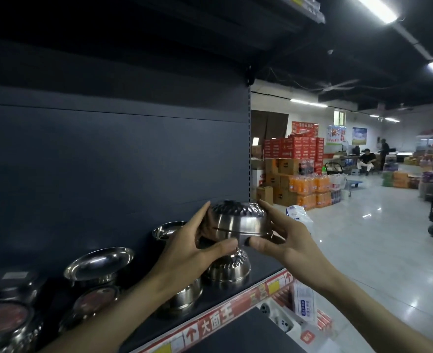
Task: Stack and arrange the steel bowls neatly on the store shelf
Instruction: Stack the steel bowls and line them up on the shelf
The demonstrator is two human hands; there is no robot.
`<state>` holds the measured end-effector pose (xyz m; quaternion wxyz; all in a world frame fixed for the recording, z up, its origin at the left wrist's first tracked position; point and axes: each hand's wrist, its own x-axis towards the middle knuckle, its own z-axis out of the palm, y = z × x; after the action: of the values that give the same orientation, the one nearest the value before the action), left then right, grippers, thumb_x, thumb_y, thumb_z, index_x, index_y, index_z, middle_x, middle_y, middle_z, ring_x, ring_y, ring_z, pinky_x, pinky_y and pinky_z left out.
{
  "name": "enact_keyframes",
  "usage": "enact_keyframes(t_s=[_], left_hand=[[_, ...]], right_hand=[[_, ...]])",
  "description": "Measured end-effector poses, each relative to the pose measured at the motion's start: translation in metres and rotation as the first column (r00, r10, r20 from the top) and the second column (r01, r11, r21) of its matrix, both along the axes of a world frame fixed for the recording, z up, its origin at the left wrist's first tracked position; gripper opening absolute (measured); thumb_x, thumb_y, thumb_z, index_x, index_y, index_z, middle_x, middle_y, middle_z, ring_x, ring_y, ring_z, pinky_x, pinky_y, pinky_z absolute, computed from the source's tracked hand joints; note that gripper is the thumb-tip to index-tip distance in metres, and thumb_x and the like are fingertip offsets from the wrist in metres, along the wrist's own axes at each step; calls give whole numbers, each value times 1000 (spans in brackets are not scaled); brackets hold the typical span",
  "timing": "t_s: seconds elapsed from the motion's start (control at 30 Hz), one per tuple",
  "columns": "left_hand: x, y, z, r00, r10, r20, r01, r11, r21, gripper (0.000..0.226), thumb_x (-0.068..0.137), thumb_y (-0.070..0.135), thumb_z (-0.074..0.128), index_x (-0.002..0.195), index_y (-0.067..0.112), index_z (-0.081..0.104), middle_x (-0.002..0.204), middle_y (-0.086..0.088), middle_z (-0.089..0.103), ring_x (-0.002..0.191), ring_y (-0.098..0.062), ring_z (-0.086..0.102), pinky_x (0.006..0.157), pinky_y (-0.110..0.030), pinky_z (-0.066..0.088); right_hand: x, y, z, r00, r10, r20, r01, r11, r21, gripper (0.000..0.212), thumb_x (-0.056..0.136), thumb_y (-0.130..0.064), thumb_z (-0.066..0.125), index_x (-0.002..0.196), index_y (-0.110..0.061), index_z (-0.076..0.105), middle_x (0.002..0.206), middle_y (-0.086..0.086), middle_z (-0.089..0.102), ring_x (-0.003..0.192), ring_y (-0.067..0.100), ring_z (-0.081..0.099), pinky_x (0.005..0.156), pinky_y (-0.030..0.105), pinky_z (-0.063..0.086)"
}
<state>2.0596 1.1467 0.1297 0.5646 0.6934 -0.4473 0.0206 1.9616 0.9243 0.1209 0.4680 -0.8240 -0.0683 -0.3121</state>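
An upside-down steel bowl (238, 221) with an embossed base is held in the air between both hands, just above another upside-down steel bowl (229, 267) that stands on the dark shelf (263, 267). My left hand (197, 247) grips its left side, thumb under the rim. My right hand (284, 240) grips its right side the same way. More steel bowls stand to the left: an upright one (100, 262), one at the back (165, 230), one partly hidden under my left wrist (184, 296).
Further steel bowls (9, 324) crowd the shelf's left end. A red price strip (210, 324) runs along the shelf edge, with packaged goods (303, 299) on the level below. To the right lies an open shop floor with stacked drink crates (307, 189).
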Motion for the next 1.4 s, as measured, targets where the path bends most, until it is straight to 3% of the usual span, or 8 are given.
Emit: enact_keyframes(t_s=[0.1, 0.2, 0.53, 0.63, 0.8, 1.1, 1.2, 1.4], left_hand=[[-6, 4, 0, 998, 29, 59, -30, 999, 29, 106, 77, 78, 75, 163, 58, 15, 160, 33, 43, 150, 5, 38, 127, -49, 33], [-10, 8, 1, 969, 79, 235, -104, 990, 99, 106, 88, 62, 76, 161, 64, -2, 171, 32, 19, 159, 3, 19, 131, -50, 24], [-6, 10, -3, 890, 46, 453, -160, 963, 217, 135, 94, 8, 79, 145, 76, -25, 161, 48, -24, 148, 25, -15, 112, 1, 7], [-4, 8, -3, 906, 55, 419, -137, 976, 170, 131, 91, 17, 84, 148, 77, -19, 165, 47, -11, 152, 22, -5, 117, -2, 9], [8, 8, 0, 965, 65, 254, -86, 994, 73, 127, 78, 24, 96, 160, 65, 9, 166, 33, 33, 154, 6, 32, 129, -41, 33], [20, 7, -5, 994, -93, -52, 90, 995, -53, 132, 61, 15, 103, 166, 36, 26, 151, 32, 55, 144, 5, 49, 121, -27, 41], [20, 6, 1, 986, -105, -129, 94, 991, -94, 101, 65, 16, 100, 148, 41, 48, 133, 35, 67, 132, 8, 58, 111, -16, 46], [17, 2, 1, 926, -209, -315, 143, 965, -222, 54, 74, 18, 93, 124, 23, 73, 125, -1, 78, 124, -18, 71, 104, -30, 52]], right_hand=[[-2, 4, 9, 1000, 18, 1, -18, 994, 105, 93, 82, -41, 89, 162, -21, 45, 129, -15, 76, 120, 2, 71, 97, 17, 56], [-3, 5, 18, 998, 58, 3, -57, 970, 236, 65, 83, -44, 85, 141, -24, 65, 123, -4, 80, 116, 13, 75, 100, 27, 60], [-8, 0, 33, 967, 185, -178, -55, 827, 560, 65, 82, -77, 56, 91, -18, 83, 86, 12, 77, 89, 29, 78, 86, 50, 64], [-7, 0, 35, 946, 174, -273, 6, 832, 554, 85, 72, -85, 56, 100, -6, 71, 93, 18, 77, 93, 32, 79, 79, 46, 64], [-5, -1, 32, 932, 101, -347, 79, 881, 467, 100, 82, -87, 42, 116, 3, 72, 109, 27, 77, 112, 40, 76, 95, 49, 58], [-3, 13, 19, 952, 94, -293, 44, 901, 432, 52, 101, -75, 33, 116, -45, 73, 126, 0, 77, 127, 21, 65, 115, 57, 45], [0, 17, 11, 947, 137, -289, -11, 917, 400, 55, 92, -87, 40, 126, -53, 68, 138, -8, 72, 131, 12, 61, 114, 51, 42], [4, 28, 5, 967, 132, -220, -41, 925, 377, 81, 76, -87, 62, 138, -37, 60, 132, -16, 71, 127, 4, 60, 108, 45, 42]])
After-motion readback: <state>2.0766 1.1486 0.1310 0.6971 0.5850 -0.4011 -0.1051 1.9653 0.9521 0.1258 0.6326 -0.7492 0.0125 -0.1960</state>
